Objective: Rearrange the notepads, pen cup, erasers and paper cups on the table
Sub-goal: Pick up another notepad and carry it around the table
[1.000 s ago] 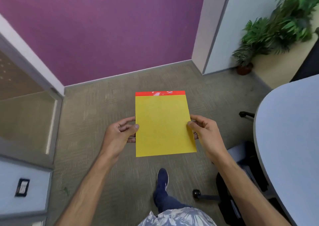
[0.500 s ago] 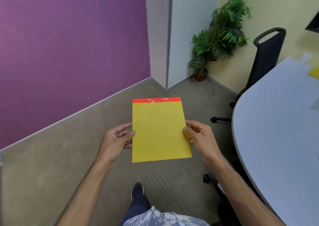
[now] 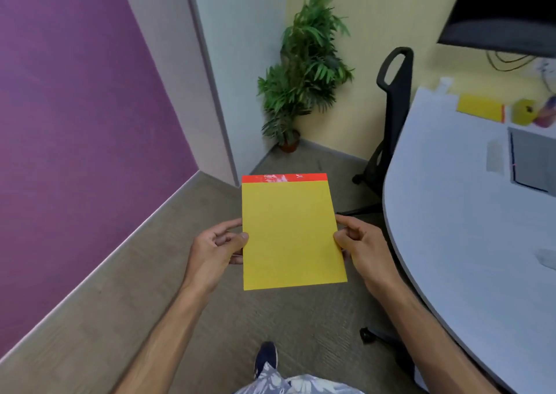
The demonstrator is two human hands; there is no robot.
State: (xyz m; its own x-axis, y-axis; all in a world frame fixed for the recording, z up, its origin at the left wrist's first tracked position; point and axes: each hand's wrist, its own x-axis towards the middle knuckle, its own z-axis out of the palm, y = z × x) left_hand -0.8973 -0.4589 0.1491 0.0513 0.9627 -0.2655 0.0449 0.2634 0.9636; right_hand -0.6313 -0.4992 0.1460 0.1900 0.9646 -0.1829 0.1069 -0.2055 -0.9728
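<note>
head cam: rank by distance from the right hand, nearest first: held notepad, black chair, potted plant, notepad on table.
From the right hand:
1. Held yellow notepad, in its grip.
2. Black chair, ahead by the table edge.
3. Potted plant in the corner and notepad on table, far right: too close to call.

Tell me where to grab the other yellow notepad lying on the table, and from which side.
Take the yellow notepad on the table by its long near edge, coming from the bare tabletop in front of it. It lies flat and thin, so slide fingers under that edge and pinch. Its right end, with the red binding, sits close to the yellow cup, leaving little room there.
</note>
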